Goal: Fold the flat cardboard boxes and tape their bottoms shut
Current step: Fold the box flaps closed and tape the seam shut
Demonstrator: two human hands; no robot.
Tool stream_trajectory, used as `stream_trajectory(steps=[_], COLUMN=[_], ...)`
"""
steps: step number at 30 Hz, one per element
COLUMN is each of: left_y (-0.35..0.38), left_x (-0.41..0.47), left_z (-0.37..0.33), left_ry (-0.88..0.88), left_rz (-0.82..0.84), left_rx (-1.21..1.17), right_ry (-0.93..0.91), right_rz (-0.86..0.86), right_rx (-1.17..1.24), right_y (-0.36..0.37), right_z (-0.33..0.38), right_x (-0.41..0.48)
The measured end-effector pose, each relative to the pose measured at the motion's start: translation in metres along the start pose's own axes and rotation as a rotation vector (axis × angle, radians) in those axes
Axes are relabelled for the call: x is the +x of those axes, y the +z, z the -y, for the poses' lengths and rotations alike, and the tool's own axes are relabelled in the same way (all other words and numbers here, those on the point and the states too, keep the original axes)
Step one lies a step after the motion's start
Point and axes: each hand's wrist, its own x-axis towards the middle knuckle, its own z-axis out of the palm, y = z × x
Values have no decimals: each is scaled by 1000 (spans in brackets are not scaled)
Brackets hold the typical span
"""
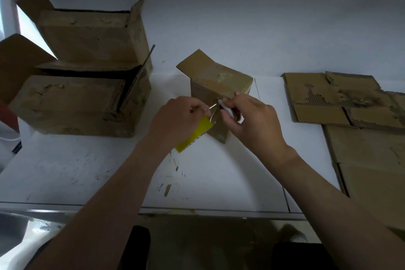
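The small box (219, 85) stands mid-table (87, 166), its taped side up and one flap sticking out at the back. Both forearms reach in from below and the hands meet at its near face. The left hand (175, 120), knuckles up, is curled round a yellow tool (194, 136) just left of the box. The right hand (252, 123), wrist bent inward, pinches a small white object (226, 110) against the box. Two folded boxes (87, 35) sit stacked well left of the box, and flat cardboard sheets (341, 101) lie to its right.
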Motion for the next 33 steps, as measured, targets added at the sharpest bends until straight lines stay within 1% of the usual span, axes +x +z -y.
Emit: stream_trajectory(steps=[3, 5, 8, 12, 14, 18, 19, 20, 21, 23, 24, 26, 28, 30, 31, 33], left_y=[0, 1, 2, 0, -4, -10, -10, -11, -12, -13, -13, -13, -13, -14, -15, -16], left_x=[1, 2, 1, 0, 0, -3, -5, -7, -9, -13, -15, -19, -23, -25, -26, -27], left_z=[0, 1, 3, 8, 12, 18, 19, 21, 21, 23, 24, 26, 28, 28, 28, 26], left_ry=[-9, -11, -27, -42, -64, -76, -75, -76, -80, -93, -99, -109, -123, -135, -141, -151], left_rz=[0, 2, 13, 16, 9, 27, 32, 36, 40, 46, 50, 53, 49, 48, 44, 18], left_rx=[7, 20, 44, 73, 68, 72, 74, 72, 68, 66, 68, 72, 78, 70, 61, 42], right_ry=[33, 40, -14, -73, -123, -256, -271, -263, -201, 20, 104, 186, 229, 223, 200, 127], right_rz=[46, 107, 199, 265, 248, 133, 152, 244, 402, 732, 837, 924, 912, 843, 773, 532], right_rx=[0, 46, 58, 36, 51, 52, 61, 100, 149, 196, 204, 222, 206, 87, 29, 35], right_y=[0, -4, -6, -8, -11, -12, -11, -9, -8, -2, 2, 6, 7, 5, 2, -7], right_z=[0, -4, -13, -21, -22, -18, -17, -16, -14, -13, -15, -18, -19, -19, -17, -13], right_x=[3, 3, 0, -4, -9, -19, -23, -28, -33, -46, -52, -63, -66, -64, -61, -51])
